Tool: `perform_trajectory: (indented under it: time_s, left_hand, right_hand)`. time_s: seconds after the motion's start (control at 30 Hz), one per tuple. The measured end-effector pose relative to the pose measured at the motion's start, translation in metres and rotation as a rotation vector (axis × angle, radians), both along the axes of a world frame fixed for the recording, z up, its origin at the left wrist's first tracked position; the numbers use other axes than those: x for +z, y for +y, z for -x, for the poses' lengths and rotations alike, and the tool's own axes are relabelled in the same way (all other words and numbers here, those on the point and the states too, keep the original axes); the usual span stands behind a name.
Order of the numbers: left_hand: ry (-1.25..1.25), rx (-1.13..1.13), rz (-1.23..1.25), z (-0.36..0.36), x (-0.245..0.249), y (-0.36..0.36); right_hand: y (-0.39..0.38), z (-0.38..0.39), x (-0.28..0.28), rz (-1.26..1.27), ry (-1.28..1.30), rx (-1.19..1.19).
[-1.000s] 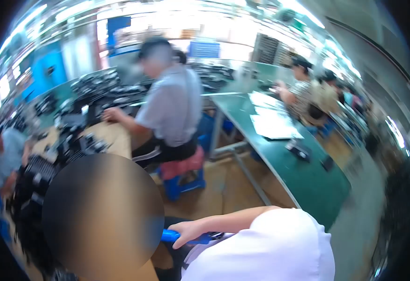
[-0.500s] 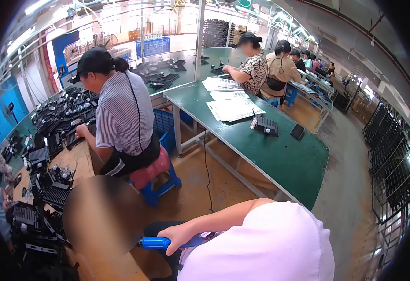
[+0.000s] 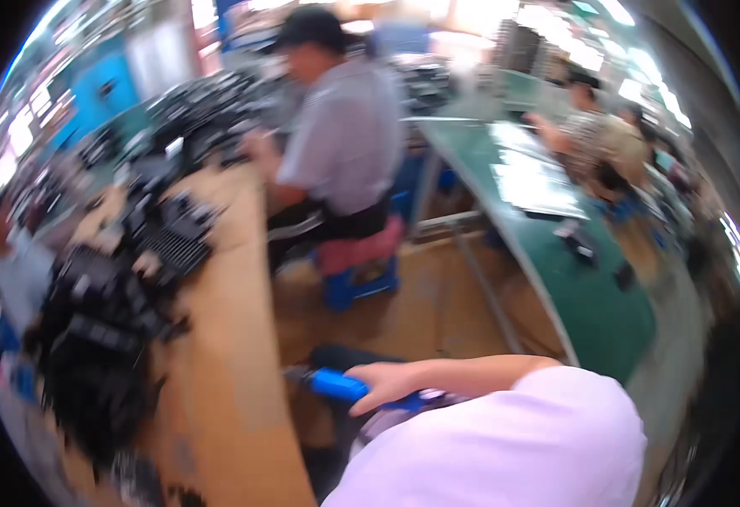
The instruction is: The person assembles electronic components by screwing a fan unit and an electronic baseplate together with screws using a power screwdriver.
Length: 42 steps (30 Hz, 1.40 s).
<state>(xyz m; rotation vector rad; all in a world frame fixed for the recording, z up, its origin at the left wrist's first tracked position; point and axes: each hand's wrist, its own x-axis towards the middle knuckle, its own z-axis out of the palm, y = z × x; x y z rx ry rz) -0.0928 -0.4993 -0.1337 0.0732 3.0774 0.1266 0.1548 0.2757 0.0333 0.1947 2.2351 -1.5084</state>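
My right hand (image 3: 382,385) is wrapped round the blue handle of a power screwdriver (image 3: 338,384). The tool's dark tip points left, close to the edge of the wooden tabletop (image 3: 226,355). My arm comes in from the right, out of a pale pink sleeve (image 3: 513,439). Across the tabletop, left of the tool, lies a blurred heap of black metal parts (image 3: 103,355), with a ribbed black part (image 3: 177,247) near its upper end. My left hand is not in view.
A co-worker in a striped shirt (image 3: 340,135) sits ahead on a blue stool (image 3: 361,283). At the left edge is another person (image 3: 23,270). A green table (image 3: 594,313) at the right bears white sheets (image 3: 539,173) and a small dark device (image 3: 577,241). More people sit beyond it.
The view has swung left, so the wooden tabletop and the black heap take up more of it. My right hand keeps hold of the power screwdriver. Motion blur has increased.
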Motion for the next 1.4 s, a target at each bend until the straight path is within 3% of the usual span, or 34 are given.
perform_trajectory:
  time_s: [0.03,0.07,0.13,0.17,0.2,0.27,0.33,0.47,0.67,0.87,0.9,0.93,1.0,1.07,1.13,1.2,1.27,1.33,1.4]
  left_hand:
    - [0.029,-0.037,0.106,-0.063,-0.023,-0.092]
    - [0.069,-0.056,0.158,-0.113,-0.024,-0.123]
    - [0.012,0.475,-0.132,-0.132,0.024,-0.059]
    - [0.041,0.735,-0.262,-0.141,0.104,0.045]
    - [0.14,0.838,-0.109,-0.148,0.127,0.08]
    - [0.536,0.783,-0.107,-0.158,0.113,0.072]
    - [0.783,0.725,-0.091,-0.162,0.14,0.097]
    - [0.983,0.516,-0.143,-0.147,0.208,0.18]
    - [0.731,0.086,-0.46,-0.045,0.238,0.288]
    - [0.806,-0.224,-0.458,0.081,0.291,0.405]
    - [0.752,-0.225,-0.459,0.103,0.288,0.417]
    - [0.607,-0.125,-0.65,0.124,0.282,0.432]
    - [0.591,-0.043,-0.579,0.153,0.27,0.46]
    - [0.56,-0.145,-0.457,0.167,0.261,0.49]
    - [0.411,-0.12,-0.62,0.18,0.237,0.528]
    - [-0.168,0.187,-1.166,0.197,0.214,0.572]
    - [-0.345,0.177,-1.058,0.213,0.182,0.608]
    - [-0.439,0.334,-1.09,0.206,0.176,0.652]
    - [-0.409,0.438,-1.292,0.209,0.162,0.675]
  right_hand:
    - [0.001,0.009,0.017,0.116,-0.195,0.039]
    - [0.0,0.01,0.028,0.085,-0.215,0.002]
    - [0.006,0.014,0.016,0.14,-0.292,-0.056]
    - [0.005,0.019,0.015,0.188,-0.296,-0.058]
    - [0.005,0.026,0.016,0.23,-0.302,-0.082]
    - [0.007,0.038,0.012,0.261,-0.273,-0.06]
    - [0.009,0.05,-0.002,0.33,-0.294,-0.049]
    - [0.007,0.075,-0.008,0.363,-0.343,-0.051]
    - [0.016,0.088,-0.018,0.389,-0.334,0.084]
    - [0.019,0.086,-0.014,0.351,-0.37,0.09]
    - [0.019,0.084,-0.016,0.364,-0.369,0.096]
    - [0.02,0.084,-0.017,0.375,-0.366,0.1]
    - [0.022,0.086,-0.019,0.4,-0.36,0.112]
    - [0.025,0.085,-0.021,0.432,-0.37,0.121]
    - [0.027,0.088,-0.025,0.424,-0.372,0.144]
    - [0.03,0.089,-0.031,0.449,-0.365,0.171]
    - [0.034,0.092,-0.035,0.467,-0.354,0.211]
    - [0.036,0.092,-0.039,0.503,-0.34,0.227]
    - [0.037,0.092,-0.041,0.473,-0.328,0.237]
